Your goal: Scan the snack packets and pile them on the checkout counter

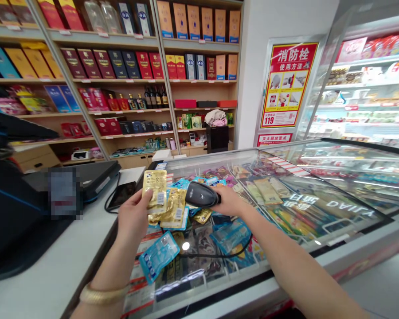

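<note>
My left hand [138, 215] pinches a gold snack packet [157, 184] by its edge, with the printed side and a barcode facing me. In my right hand [231, 200] is a black barcode scanner [201, 194], its head pointing left toward the gold packets. Another gold packet [176, 210] lies just below the held one, on a pile of gold and blue packets on the freezer's glass lid. Nearer to me, a blue packet [158, 257] rests alone on the glass. The scanner's black cable [219, 255] loops across the lid below my right forearm.
A glass-topped chest freezer [286, 261] with ice creams inside spans the middle and right. On the left, a white counter [64, 261] carries a black checkout machine [9, 199] and a dark phone-like device [122, 195]. Shelves of boxed bottles [119, 64] line the back wall.
</note>
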`<state>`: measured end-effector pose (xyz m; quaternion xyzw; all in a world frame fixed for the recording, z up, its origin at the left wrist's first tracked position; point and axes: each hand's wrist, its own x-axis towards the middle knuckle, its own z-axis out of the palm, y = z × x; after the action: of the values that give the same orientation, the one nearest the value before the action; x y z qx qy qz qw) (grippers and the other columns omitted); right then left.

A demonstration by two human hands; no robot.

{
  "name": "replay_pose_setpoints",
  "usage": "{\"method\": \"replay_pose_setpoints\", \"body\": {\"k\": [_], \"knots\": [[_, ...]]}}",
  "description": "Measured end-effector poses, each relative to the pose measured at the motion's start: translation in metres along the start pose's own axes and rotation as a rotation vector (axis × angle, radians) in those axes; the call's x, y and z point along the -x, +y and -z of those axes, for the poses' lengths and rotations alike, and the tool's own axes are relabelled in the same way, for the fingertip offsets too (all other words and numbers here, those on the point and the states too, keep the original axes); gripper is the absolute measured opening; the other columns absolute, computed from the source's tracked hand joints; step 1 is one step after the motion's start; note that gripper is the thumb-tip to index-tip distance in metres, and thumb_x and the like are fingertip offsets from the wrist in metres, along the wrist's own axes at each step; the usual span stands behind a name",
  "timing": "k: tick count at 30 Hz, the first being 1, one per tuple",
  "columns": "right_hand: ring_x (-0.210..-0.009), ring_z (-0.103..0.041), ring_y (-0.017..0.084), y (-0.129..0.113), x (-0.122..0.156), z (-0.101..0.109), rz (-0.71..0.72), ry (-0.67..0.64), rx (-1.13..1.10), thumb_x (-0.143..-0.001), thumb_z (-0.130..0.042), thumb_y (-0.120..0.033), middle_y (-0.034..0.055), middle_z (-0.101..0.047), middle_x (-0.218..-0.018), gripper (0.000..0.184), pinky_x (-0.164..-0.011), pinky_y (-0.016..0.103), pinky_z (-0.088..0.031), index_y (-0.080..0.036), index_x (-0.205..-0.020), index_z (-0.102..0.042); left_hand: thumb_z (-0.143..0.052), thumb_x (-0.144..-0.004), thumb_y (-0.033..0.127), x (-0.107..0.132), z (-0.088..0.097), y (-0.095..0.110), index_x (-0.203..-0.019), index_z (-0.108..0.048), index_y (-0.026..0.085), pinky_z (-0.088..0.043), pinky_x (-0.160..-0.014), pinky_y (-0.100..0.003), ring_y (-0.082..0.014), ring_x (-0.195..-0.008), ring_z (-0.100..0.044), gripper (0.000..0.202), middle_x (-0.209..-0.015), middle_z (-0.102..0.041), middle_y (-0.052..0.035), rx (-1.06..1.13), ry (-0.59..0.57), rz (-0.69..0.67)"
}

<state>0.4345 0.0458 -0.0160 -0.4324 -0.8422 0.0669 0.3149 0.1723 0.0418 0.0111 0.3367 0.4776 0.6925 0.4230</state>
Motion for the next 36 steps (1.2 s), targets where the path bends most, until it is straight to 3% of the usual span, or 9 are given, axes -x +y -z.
{"method": "replay_pose_setpoints", "body": {"k": [7,14,36], "knots": [[-0.085,-0.068,0.023,-0.018,0.001,0.005,-0.009,-0.117,0.055,-0.074,-0.070,-0.033,0.0048,-0.073,-0.085,0.023,-0.070,0.026,-0.042,-0.021,-0.094,-0.070,-0.076,-0.063,0.039,0.004,-0.007,-0.033,-0.098,-0.074,0.015,-0.058,-0.064,-0.036,-0.0202,-0.068,-0.067,0.042,-0.082,-0.074,-0.0039,-0.077,-0.019,-0.055],[-0.087,-0.068,0.022,-0.022,0.001,0.005,-0.022,-0.174,0.037,-0.073,-0.069,-0.026,0.0037,-0.074,-0.086,0.022,-0.071,0.025,-0.044,-0.022,-0.095,-0.070,-0.075,-0.063,0.039,0.005,-0.004,-0.037,-0.098,-0.074,0.016,-0.058,-0.063,-0.035,-0.0203,-0.069,-0.068,0.042,-0.084,-0.074,-0.0038,-0.084,-0.024,-0.074],[-0.087,-0.069,0.024,-0.021,0.002,0.004,-0.024,-0.181,0.044,-0.074,-0.067,-0.027,0.0048,-0.075,-0.089,0.022,-0.070,0.026,-0.044,-0.022,-0.095,-0.070,-0.076,-0.061,0.040,0.004,-0.002,-0.038,-0.096,-0.074,0.014,-0.058,-0.066,-0.035,-0.0216,-0.072,-0.067,0.044,-0.085,-0.074,-0.0043,-0.095,-0.022,-0.099]]}}
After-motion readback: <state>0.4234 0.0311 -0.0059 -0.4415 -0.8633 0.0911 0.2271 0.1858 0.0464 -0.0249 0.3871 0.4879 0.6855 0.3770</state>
